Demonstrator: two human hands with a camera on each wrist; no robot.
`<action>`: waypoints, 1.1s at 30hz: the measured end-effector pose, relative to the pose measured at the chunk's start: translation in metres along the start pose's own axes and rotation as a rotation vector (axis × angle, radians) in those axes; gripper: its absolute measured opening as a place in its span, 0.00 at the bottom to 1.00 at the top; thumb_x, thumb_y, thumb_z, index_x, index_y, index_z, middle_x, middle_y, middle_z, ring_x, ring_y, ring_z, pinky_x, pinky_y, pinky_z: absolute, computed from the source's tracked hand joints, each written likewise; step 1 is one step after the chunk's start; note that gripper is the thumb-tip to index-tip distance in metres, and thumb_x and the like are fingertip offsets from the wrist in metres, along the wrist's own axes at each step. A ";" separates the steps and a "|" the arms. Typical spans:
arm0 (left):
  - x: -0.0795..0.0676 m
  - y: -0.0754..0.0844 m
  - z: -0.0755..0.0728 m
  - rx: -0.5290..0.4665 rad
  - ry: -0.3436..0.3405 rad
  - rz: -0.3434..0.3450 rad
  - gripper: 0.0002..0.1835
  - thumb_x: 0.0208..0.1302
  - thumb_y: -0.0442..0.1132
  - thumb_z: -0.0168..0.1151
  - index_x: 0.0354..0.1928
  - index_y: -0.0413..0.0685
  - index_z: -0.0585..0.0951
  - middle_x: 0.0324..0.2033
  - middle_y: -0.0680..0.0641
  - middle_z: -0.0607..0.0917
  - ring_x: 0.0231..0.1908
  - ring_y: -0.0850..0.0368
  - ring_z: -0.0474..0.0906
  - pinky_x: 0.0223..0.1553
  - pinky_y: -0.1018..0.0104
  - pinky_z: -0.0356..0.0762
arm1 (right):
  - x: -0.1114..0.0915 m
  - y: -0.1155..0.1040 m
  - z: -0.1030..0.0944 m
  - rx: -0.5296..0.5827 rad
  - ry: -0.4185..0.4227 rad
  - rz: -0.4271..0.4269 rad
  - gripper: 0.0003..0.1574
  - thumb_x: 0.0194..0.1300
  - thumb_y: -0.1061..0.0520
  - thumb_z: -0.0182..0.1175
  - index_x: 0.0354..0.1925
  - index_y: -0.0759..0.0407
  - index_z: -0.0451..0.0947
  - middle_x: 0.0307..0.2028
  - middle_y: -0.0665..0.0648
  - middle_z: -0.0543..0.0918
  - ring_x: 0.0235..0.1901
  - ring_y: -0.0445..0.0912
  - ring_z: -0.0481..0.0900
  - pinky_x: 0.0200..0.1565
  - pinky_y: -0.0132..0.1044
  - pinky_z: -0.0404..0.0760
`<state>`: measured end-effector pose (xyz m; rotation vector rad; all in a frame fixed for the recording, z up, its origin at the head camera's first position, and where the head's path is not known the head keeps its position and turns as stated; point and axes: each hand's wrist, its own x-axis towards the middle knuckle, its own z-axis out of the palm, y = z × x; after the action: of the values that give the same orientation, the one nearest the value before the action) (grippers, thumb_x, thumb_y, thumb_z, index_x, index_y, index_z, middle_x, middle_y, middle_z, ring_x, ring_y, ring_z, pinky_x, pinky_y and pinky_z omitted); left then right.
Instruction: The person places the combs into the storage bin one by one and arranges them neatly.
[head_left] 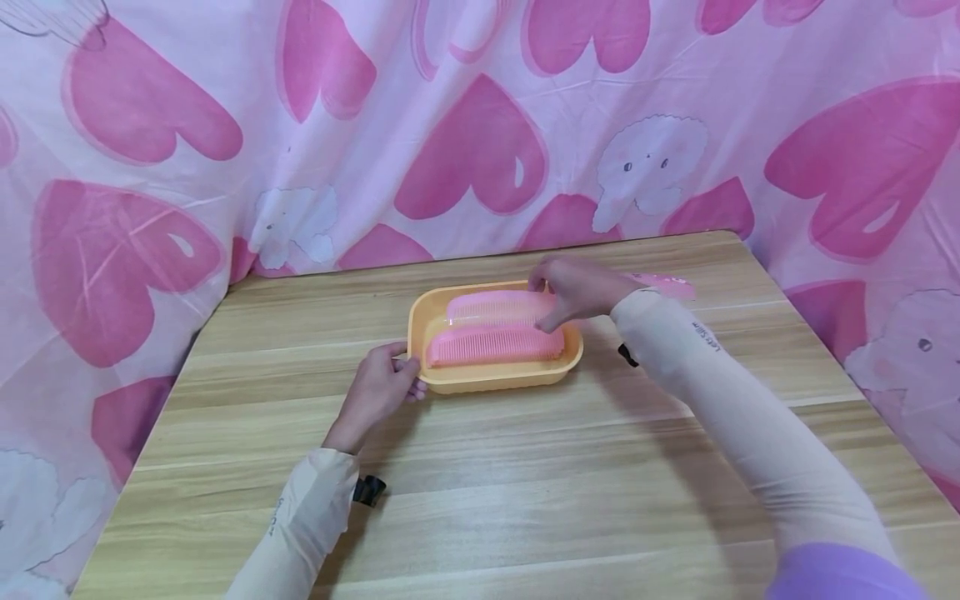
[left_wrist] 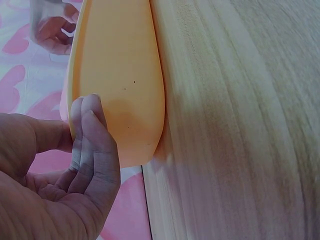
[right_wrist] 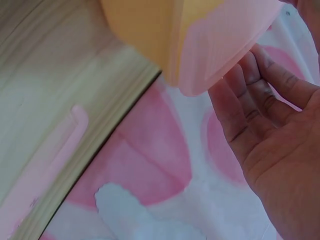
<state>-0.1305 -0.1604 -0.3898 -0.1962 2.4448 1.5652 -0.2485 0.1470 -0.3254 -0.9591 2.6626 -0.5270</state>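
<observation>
A yellow-orange plastic tray (head_left: 498, 382) stands on the table, with two pink combs in it. The front comb (head_left: 487, 345) lies lengthwise, its teeth toward the near side. Behind it is a paler, see-through comb (head_left: 491, 308). My left hand (head_left: 381, 385) pinches the tray's left rim, its fingers (left_wrist: 97, 150) against the outer wall. Over the tray's right end, my right hand (head_left: 585, 287) spans the paler comb's right end between thumb and fingers. In the right wrist view the fingers (right_wrist: 240, 100) touch that comb's edge (right_wrist: 215, 55); most of the thumb is cut off.
Right of the tray, partly behind my right wrist, a flat pink strip (head_left: 667, 285) with pale markings lies on the wooden table (head_left: 525, 500). A pink heart-patterned curtain (head_left: 465, 150) hangs right behind the table's back edge.
</observation>
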 end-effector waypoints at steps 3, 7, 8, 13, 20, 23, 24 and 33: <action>0.001 0.000 0.000 -0.002 -0.001 -0.002 0.24 0.76 0.31 0.52 0.70 0.31 0.68 0.29 0.41 0.86 0.26 0.57 0.83 0.36 0.58 0.90 | 0.005 -0.004 0.007 -0.023 -0.017 0.000 0.35 0.47 0.50 0.79 0.51 0.65 0.81 0.45 0.57 0.83 0.42 0.51 0.78 0.50 0.45 0.83; 0.001 -0.001 0.000 -0.002 -0.007 0.003 0.24 0.76 0.31 0.52 0.70 0.30 0.67 0.28 0.41 0.86 0.26 0.58 0.83 0.35 0.58 0.90 | 0.011 -0.007 0.016 -0.045 -0.034 -0.022 0.36 0.47 0.50 0.79 0.52 0.66 0.81 0.46 0.58 0.84 0.44 0.51 0.79 0.52 0.44 0.83; 0.001 -0.001 -0.001 -0.002 -0.008 0.005 0.24 0.76 0.31 0.52 0.70 0.30 0.67 0.28 0.41 0.86 0.25 0.58 0.83 0.35 0.58 0.90 | 0.013 -0.008 0.018 -0.049 -0.037 -0.031 0.36 0.47 0.50 0.79 0.51 0.66 0.81 0.46 0.58 0.84 0.44 0.52 0.79 0.52 0.45 0.83; 0.001 -0.001 -0.001 0.005 -0.010 0.018 0.24 0.76 0.31 0.52 0.69 0.30 0.67 0.27 0.41 0.86 0.25 0.57 0.83 0.35 0.57 0.90 | 0.019 -0.009 0.027 -0.025 -0.070 -0.052 0.35 0.46 0.52 0.78 0.50 0.68 0.82 0.47 0.59 0.84 0.48 0.53 0.80 0.55 0.45 0.82; 0.002 -0.001 -0.002 0.009 -0.005 0.015 0.23 0.76 0.32 0.52 0.69 0.32 0.69 0.27 0.42 0.86 0.25 0.56 0.84 0.34 0.58 0.90 | 0.021 -0.006 0.037 0.003 -0.119 0.000 0.35 0.49 0.51 0.77 0.52 0.65 0.80 0.50 0.57 0.83 0.48 0.51 0.78 0.56 0.45 0.82; 0.002 -0.001 -0.003 0.001 -0.008 0.017 0.24 0.76 0.32 0.52 0.69 0.31 0.68 0.28 0.41 0.86 0.26 0.57 0.83 0.34 0.59 0.90 | 0.021 -0.006 0.039 -0.002 -0.134 0.023 0.35 0.50 0.50 0.77 0.54 0.64 0.79 0.51 0.57 0.82 0.49 0.51 0.78 0.56 0.46 0.81; 0.002 -0.001 -0.003 -0.002 -0.011 0.018 0.24 0.76 0.32 0.52 0.70 0.31 0.68 0.28 0.41 0.86 0.26 0.57 0.83 0.34 0.59 0.90 | 0.021 -0.006 0.039 -0.003 -0.136 0.030 0.36 0.51 0.49 0.77 0.54 0.64 0.79 0.52 0.57 0.81 0.49 0.51 0.77 0.57 0.46 0.81; 0.001 0.000 -0.004 -0.008 -0.015 0.002 0.24 0.76 0.32 0.52 0.70 0.31 0.67 0.29 0.40 0.86 0.26 0.56 0.83 0.34 0.60 0.90 | 0.017 -0.006 0.038 0.046 -0.134 0.031 0.37 0.55 0.49 0.77 0.58 0.65 0.78 0.54 0.58 0.80 0.52 0.53 0.77 0.59 0.46 0.80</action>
<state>-0.1321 -0.1639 -0.3888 -0.1835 2.4288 1.5713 -0.2443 0.1226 -0.3588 -0.9055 2.5307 -0.4967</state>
